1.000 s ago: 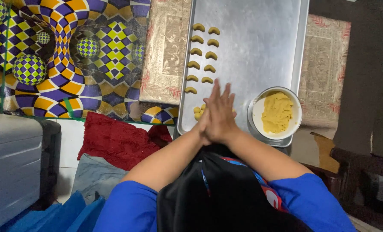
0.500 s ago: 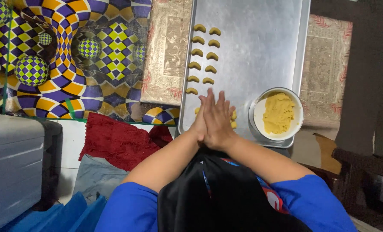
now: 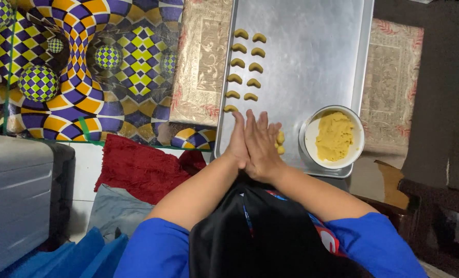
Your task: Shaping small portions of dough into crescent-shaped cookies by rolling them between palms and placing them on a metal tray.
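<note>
Nearest the camera: blue sleeves [image 3: 152, 247] and a black garment [image 3: 260, 231] fill the bottom of the view, both forearms reaching forward and meeting at the near edge of the tray.

Left hand [image 3: 238, 141] and right hand [image 3: 263, 146] are pressed palm to palm, fingers straight and pointing away, right hand lying on top. Neither grip is clenched; both hands are flat against each other. Whether dough is pressed between the palms cannot be told, it is hidden. Small yellow dough pieces [image 3: 280, 142] show just beside the right hand's fingers, lying on the tray.

The metal tray [image 3: 317, 56] is a large rectangular baking sheet, mostly bare on the right side. On its near right corner sits a round metal bowl [image 3: 307, 135] with a lump of yellow dough [image 3: 334, 136] inside, just beside the right hand.

Further up the tray, two short columns of crescent-shaped dough pieces [image 3: 245, 64] run away from the hands, along the left side; the nearest one lies just by the left fingertips.

Left of the tray: a gold patterned cloth [image 3: 201, 62], then a checkered purple-yellow mat [image 3: 75, 56]. Nearer left, a red cloth [image 3: 136, 167], a grey cloth [image 3: 113, 211] and a grey case [image 3: 13, 195]. Another gold cloth [image 3: 394, 77] lies right of the tray.
</note>
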